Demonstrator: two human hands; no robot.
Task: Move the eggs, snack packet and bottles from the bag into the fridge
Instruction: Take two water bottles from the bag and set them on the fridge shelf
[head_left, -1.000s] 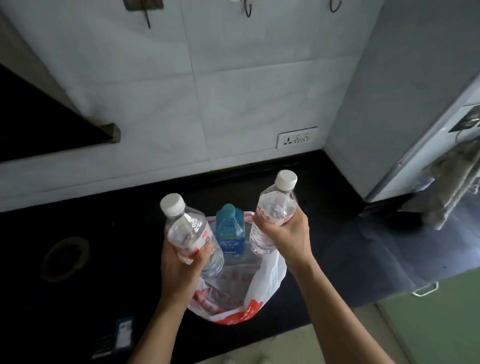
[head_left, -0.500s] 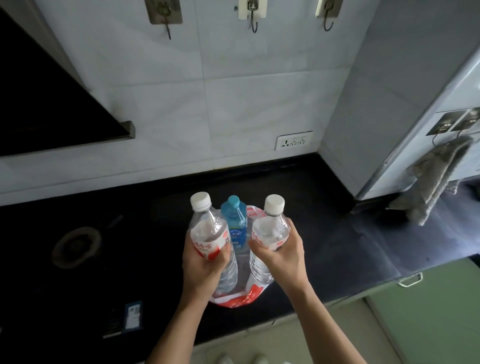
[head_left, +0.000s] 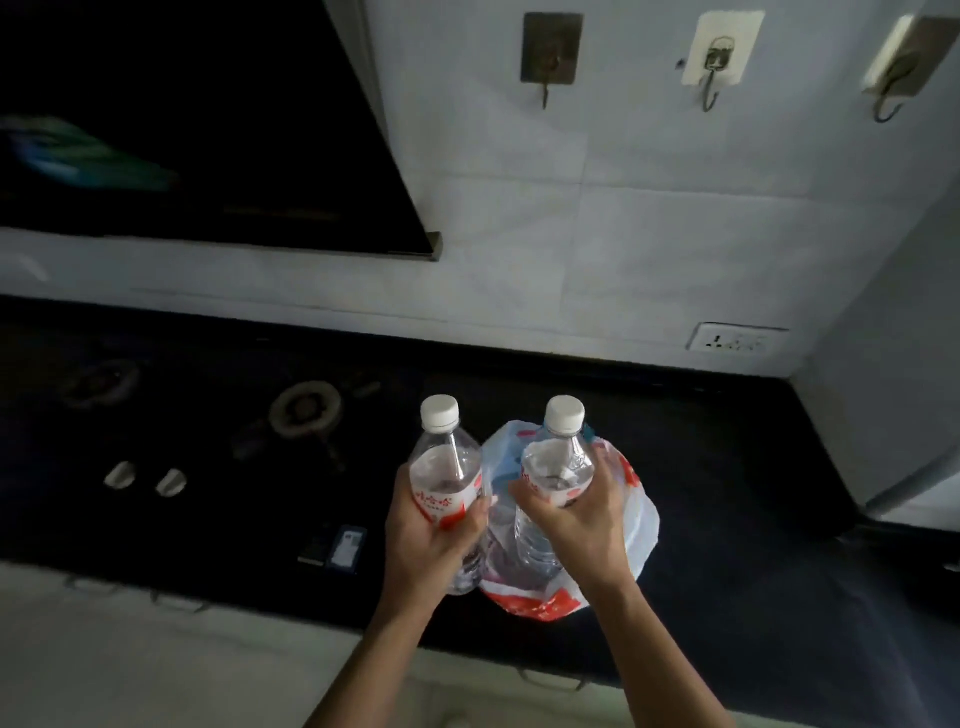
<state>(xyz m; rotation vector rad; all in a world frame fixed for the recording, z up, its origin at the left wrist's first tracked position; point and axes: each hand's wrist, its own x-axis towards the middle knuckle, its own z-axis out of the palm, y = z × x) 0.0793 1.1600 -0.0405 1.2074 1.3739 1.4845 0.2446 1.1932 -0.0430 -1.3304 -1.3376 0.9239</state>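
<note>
My left hand (head_left: 431, 540) grips a clear water bottle (head_left: 447, 467) with a white cap and a red-and-white label, held upright above the dark counter. My right hand (head_left: 576, 525) grips a second, matching water bottle (head_left: 558, 467), also upright. Both bottles are side by side in front of me. Behind and below them sits the white plastic bag (head_left: 639, 525) with red print on the counter. A sliver of a blue bottle cap shows just behind the right bottle's neck. The bag's other contents are hidden by my hands and the bottles.
The black counter (head_left: 727, 493) carries a gas hob with a burner (head_left: 306, 408) and two knobs (head_left: 145, 478) on the left. A small dark device (head_left: 345, 545) lies near the front edge. Wall hooks (head_left: 711, 67), a socket (head_left: 735, 340) and a dark hood (head_left: 182, 130) are behind.
My view has swung left, away from the grey unit with the hanging cloth towards the hob. Both hands keep their bottles, now held closer together over the bag.
</note>
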